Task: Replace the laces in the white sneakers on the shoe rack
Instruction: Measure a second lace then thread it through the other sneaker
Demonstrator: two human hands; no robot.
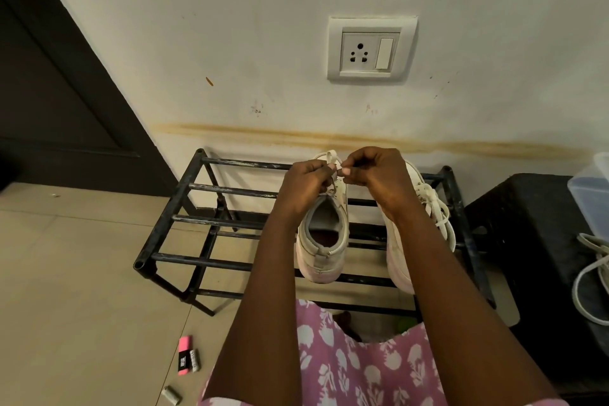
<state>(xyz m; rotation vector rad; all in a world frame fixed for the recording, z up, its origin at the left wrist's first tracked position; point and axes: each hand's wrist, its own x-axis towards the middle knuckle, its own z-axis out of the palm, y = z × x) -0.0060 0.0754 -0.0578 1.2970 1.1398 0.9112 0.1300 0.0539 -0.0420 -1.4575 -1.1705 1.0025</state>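
Two white sneakers (one rack): left grip and right grip pinch one lace.

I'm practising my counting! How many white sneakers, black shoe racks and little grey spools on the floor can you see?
White fabric sneakers: 2
Black metal-bar shoe rack: 1
Small grey spools on the floor: 2
Total: 5

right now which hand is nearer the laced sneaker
Right. The right hand is beside the laced sneaker, its wrist crossing it; the left hand is farther off, over the other sneaker, whose lace both pinch.
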